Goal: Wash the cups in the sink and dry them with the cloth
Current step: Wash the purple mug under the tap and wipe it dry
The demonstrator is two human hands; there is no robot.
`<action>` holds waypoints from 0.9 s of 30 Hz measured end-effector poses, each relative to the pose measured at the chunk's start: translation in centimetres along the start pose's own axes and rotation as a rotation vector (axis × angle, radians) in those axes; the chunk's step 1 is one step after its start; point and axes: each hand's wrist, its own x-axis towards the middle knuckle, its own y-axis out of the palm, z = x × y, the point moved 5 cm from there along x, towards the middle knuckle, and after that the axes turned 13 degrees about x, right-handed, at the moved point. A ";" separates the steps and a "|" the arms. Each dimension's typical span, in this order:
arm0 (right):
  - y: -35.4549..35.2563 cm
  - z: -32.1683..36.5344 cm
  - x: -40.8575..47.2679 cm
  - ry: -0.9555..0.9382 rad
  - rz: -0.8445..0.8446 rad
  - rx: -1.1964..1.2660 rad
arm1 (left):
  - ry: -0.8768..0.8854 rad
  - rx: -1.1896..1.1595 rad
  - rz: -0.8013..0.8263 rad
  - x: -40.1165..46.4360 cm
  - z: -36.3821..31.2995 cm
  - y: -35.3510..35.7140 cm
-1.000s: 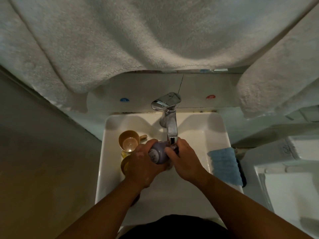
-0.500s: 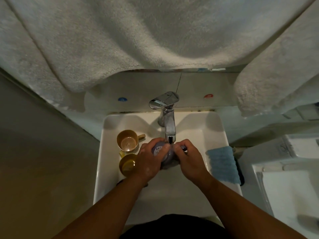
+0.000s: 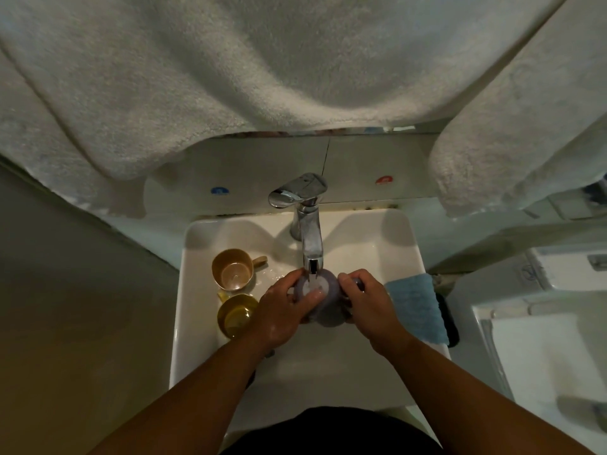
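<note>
two hands held a purple cup (image 3: 323, 302) under the tap (image 3: 308, 238), water running into its open mouth, over the white sink (image 3: 407, 254). left hand (image 3: 282, 311) gripped its left side, thumb across the rim; right hand (image 3: 368, 302) curled round its right side. two tan cups (image 3: 232, 269) stood in the basin's left. a blue cloth (image 3: 415, 308) lay on the right rim. white towels (image 3: 230, 77) hung overhead.

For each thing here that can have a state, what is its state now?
purple cup: mouth up under the spout, water inside, held by both hands.
tap: running.
pink cup: tipped, mouth toward the camera.
yellow cup: tipped, in the basin.
blue cloth: lying unused on the sink rim.
left hand: grips the cup.
right hand: grips the cup.
</note>
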 end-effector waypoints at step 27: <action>0.7 1.7 0.1 0.004 0.045 -0.136 | -0.244 -0.356 -0.073 -0.9 0.4 0.5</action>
